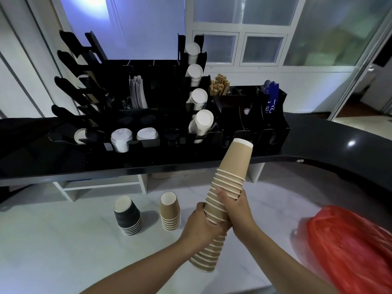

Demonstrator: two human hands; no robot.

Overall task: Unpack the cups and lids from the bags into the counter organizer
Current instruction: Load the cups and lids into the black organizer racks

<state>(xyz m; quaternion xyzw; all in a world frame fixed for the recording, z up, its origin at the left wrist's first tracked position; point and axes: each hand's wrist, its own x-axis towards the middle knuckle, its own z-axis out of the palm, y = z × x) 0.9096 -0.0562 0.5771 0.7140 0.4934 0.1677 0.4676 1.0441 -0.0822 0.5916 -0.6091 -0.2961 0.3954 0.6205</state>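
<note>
From the head camera, both hands grip one long tan stack point(224, 200) of nested cups, tilted with its closed end up toward the organizer point(161, 115) on the black counter point(331, 134). The left hand point(203, 224) wraps the stack's middle, fingers curled round it; the right hand point(235, 205) grips just above, thumb across the rims. Two short stacks – black cups point(128, 217) and ribbed brown cups point(170, 211) – stand upside down on the white surface point(53, 240) below; a red bag point(352, 249) lies right.

The risk, as I judge it: the stack is long and held mid-length, so the lower cups could slide off, or the top end could knock the white cups point(201, 122) already slotted in the organizer.
</note>
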